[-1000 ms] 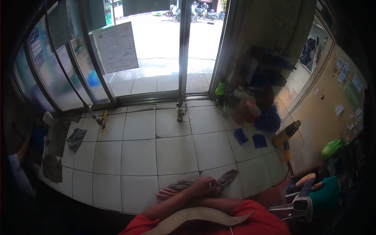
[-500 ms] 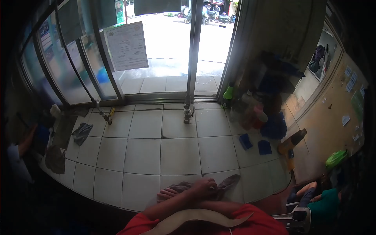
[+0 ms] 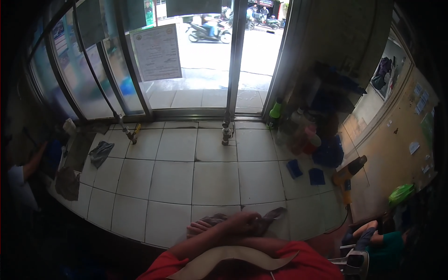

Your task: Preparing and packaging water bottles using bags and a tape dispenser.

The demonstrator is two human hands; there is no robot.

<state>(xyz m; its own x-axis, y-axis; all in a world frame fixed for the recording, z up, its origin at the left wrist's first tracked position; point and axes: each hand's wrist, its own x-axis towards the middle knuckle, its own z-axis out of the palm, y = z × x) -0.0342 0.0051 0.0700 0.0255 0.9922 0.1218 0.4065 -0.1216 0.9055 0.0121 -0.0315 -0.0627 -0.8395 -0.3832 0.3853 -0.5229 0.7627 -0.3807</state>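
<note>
My forearms cross low over the near edge of the tiled counter (image 3: pixel 217 182). My left hand (image 3: pixel 245 221) lies to the right of the crossing, its fingers curled against a crumpled grey cloth (image 3: pixel 272 214). Whether cloth is inside those fingers is hidden. On the other side, my right hand (image 3: pixel 199 228) pokes out from beneath the left forearm. Its fingers lie stretched out side by side on the cloth's left part.
Two blue pads (image 3: pixel 316 176) lie at the right, near bottles (image 3: pixel 275 112) and a red container (image 3: pixel 310 143). Metal pipe fittings (image 3: pixel 227 134) stand at the back. Grey rags (image 3: pixel 101 153) lie left. A person's arm (image 3: pixel 33 163) is far left; another person (image 3: pixel 385 245) sits lower right.
My view has shifted slightly. A rider on a motorbike has come into sight outside behind the glass. Both hands stay crossed on the cloth, with the left fingers turned slightly.
</note>
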